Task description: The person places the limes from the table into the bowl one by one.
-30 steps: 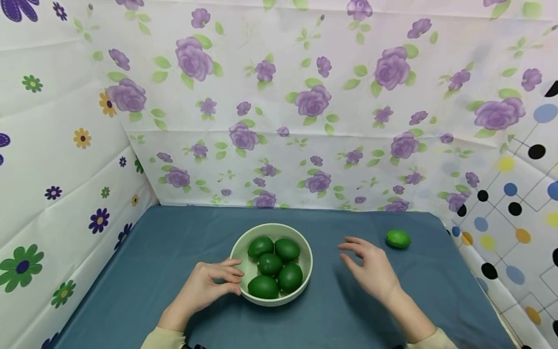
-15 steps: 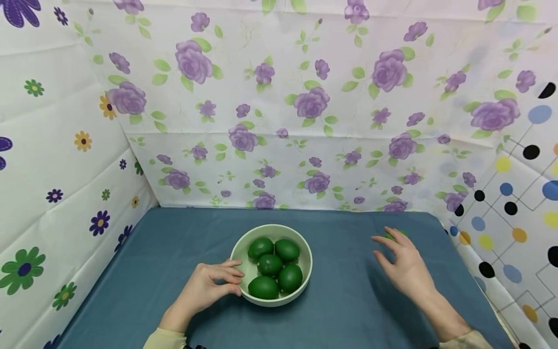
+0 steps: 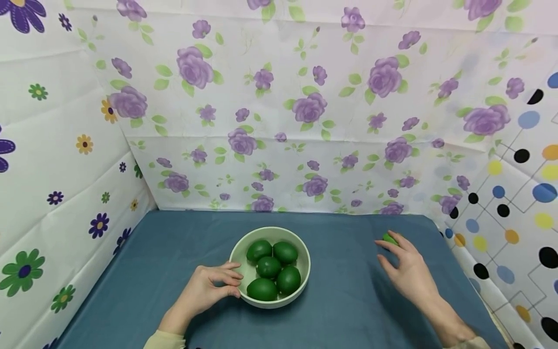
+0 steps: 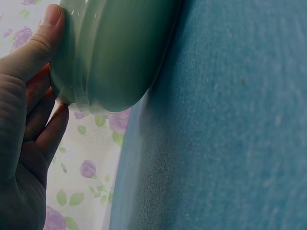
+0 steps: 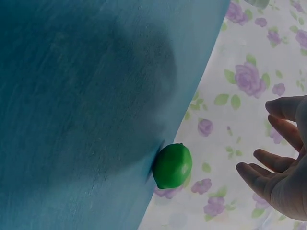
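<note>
A pale green bowl (image 3: 304,276) stands on the blue cloth and contains several dark green, egg-shaped fruits (image 3: 288,280). At its left side, my left hand (image 3: 207,290) grips the rim between thumb and fingers; the left wrist view shows them on the wall of the bowl (image 4: 120,57). Over at the right, my right hand (image 3: 410,272) hovers with its fingers spread and nothing in them. A bright green lime (image 5: 172,166) lies on the cloth apart from those fingers. In the head view the right hand partly hides it.
The blue cloth (image 3: 340,300) covers the table. Behind it rises a white sheet with purple roses (image 3: 309,107). Patterned sheets also stand at the left (image 3: 52,160) and at the right (image 3: 523,203).
My right hand has moved right, from beside the bowl to over the lime, partly covering it. My left hand keeps its hold on the bowl. The head view has shifted slightly.
</note>
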Demonstrator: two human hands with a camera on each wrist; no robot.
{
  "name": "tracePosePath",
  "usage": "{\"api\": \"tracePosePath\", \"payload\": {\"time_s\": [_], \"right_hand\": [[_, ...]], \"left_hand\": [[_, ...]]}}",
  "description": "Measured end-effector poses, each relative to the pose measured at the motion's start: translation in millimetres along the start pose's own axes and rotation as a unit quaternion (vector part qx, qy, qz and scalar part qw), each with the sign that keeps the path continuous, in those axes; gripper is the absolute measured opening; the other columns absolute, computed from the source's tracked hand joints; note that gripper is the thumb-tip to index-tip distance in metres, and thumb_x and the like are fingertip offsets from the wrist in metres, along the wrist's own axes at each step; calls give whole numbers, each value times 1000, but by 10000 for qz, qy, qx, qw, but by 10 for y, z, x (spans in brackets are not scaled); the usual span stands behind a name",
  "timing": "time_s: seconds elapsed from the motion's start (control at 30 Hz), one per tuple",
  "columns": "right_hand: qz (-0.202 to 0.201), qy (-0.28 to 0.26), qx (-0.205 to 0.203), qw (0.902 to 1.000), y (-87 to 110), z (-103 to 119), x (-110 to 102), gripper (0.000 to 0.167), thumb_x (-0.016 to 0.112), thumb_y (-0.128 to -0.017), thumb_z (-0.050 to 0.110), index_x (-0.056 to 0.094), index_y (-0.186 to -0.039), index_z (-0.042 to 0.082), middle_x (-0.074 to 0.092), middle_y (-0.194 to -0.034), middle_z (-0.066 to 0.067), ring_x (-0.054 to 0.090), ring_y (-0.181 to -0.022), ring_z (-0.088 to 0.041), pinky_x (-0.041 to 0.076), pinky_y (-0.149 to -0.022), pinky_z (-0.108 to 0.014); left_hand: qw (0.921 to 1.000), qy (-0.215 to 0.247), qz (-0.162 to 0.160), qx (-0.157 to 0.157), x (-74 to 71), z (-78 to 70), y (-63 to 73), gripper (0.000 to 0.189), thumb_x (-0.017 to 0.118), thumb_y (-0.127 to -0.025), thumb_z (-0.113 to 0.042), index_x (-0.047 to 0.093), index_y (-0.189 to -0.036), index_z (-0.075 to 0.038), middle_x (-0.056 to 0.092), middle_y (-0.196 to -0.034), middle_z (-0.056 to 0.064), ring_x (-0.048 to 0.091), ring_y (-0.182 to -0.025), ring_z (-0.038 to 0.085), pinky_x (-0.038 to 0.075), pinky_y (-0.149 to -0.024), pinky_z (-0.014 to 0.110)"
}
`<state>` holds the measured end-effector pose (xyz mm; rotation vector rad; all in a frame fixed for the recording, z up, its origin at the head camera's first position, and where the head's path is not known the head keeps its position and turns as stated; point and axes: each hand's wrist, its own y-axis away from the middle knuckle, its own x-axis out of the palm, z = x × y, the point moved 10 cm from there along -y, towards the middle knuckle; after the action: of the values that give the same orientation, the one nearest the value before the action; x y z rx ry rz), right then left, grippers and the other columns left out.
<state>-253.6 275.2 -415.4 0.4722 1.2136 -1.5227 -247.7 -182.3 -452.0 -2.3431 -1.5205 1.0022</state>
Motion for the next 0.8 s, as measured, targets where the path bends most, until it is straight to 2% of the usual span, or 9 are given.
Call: {"api": "tracePosePath", "payload": {"time_s": [0.23, 0.43, 0.63, 0.8], "right_hand": [[-48, -58, -65, 10000, 20, -33, 12, 38, 86, -91, 2, 77, -128, 5, 54, -150, -31, 49, -136, -57, 51, -98, -76], [-22, -69, 14, 10000, 10, -120, 38, 41, 85, -91, 2, 75, -130, 3, 52, -150, -33, 46, -139, -58, 47, -101, -80], [47, -1, 103, 9999, 16, -173, 63, 40, 84, -92, 4, 75, -131, 3, 52, -151, -33, 46, -137, -59, 47, -99, -80], [109, 1, 190, 9998, 46, -191, 80, 39, 84, -93, 6, 75, -131, 3, 52, -151, -33, 47, -136, -60, 48, -99, -80]], "left_hand": [[9999, 3, 34, -131, 0, 50, 37, 17, 92, -80, -12, 87, -95, -6, 81, -104, 14, 69, -126, 34, 56, -112, 34], [10000, 11, 87, -30, -2, 48, 27, 17, 92, -81, -11, 87, -96, -4, 81, -104, 15, 69, -124, 42, 53, -115, 34], [10000, -50, 41, 39, -5, 30, 7, 17, 93, -79, -10, 87, -95, -5, 82, -105, 11, 71, -124, 36, 57, -111, 38], [9999, -86, 17, 75, -4, 39, 20, 17, 93, -79, -12, 87, -95, -7, 82, -104, 10, 71, -124, 33, 56, -112, 34]]}}
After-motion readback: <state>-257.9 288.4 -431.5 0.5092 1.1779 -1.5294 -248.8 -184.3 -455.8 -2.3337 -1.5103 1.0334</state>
